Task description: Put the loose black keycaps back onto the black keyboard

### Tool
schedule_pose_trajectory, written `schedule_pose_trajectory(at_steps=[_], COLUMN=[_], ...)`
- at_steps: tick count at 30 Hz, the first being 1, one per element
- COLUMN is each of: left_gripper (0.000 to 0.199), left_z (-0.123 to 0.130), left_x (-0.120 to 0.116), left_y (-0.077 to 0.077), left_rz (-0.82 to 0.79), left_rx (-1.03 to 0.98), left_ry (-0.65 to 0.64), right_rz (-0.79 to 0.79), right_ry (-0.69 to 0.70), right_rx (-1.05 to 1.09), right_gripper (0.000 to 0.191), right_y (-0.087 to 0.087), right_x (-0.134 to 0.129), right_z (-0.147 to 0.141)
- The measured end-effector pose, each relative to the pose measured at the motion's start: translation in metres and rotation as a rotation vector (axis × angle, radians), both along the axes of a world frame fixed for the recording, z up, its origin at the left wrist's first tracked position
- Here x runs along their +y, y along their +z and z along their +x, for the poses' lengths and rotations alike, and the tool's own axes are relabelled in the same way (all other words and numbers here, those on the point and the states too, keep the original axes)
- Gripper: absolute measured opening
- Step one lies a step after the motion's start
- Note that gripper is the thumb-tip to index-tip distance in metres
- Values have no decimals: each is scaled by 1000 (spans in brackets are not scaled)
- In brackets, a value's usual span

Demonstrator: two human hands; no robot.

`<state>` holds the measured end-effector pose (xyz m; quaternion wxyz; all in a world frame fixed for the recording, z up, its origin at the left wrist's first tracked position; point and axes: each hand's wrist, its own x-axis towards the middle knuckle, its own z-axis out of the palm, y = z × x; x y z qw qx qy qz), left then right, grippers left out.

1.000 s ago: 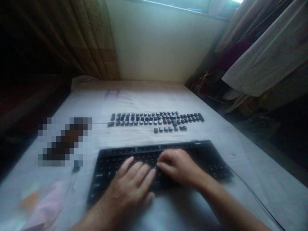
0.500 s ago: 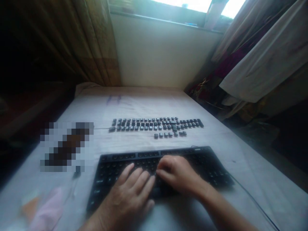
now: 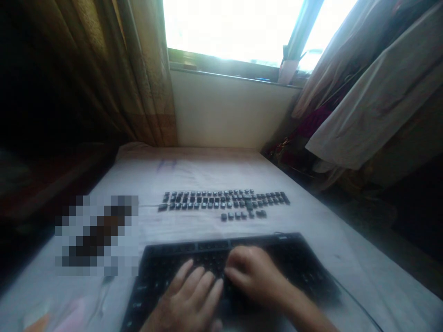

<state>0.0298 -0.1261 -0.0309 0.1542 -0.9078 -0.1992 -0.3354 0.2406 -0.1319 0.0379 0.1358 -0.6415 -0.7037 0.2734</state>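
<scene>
A black keyboard (image 3: 297,258) lies near me on the pale cloth, with part of its keys dark and hard to make out. My left hand (image 3: 192,297) rests over its left half, fingers spread and lying on the keys. Just right of it, my right hand (image 3: 251,272) is closed in a pinch above the middle of the keyboard; whatever is between the fingertips is hidden. Beyond the keyboard, loose black keycaps (image 3: 207,206) are laid out in rows, with a shorter row (image 3: 237,215) in front of them.
A pixelated dark object (image 3: 100,233) lies on the left of the cloth-covered surface (image 3: 194,173). Pink cloth (image 3: 72,316) is at the lower left. The keyboard cable (image 3: 358,299) runs off to the right. Curtains (image 3: 138,83) and hanging fabric (image 3: 360,110) flank the window.
The view has tilted up, so the keyboard, keycaps and hands appear lower and more of the window shows. Both hands keep nearly the same pose on the keyboard.
</scene>
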Motion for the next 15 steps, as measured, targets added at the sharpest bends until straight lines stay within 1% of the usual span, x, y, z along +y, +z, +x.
schedule_pose_trajectory(at_steps=[5,7,9,12,15], left_gripper=[34,34,33,32,33], left_z=[-1,-1,-1,0,0], left_x=[1,1,1,1,0], left_y=[-3,-3,-2,1,2], left_rz=[20,22,19,18,5], left_rx=[13,9,-10,-22,-17], left_ry=[8,5,-5,-7,-3], right_rz=[-45,-33,33,180,280], right_ry=[17,21,-21,-114,-131], right_rx=[37,34,-2,-108,-239], right_gripper=[15,15,15,17,17], right_y=[5,7,9,9,3], right_x=[3,8,17,37,59], right_z=[2,6,11,20,26])
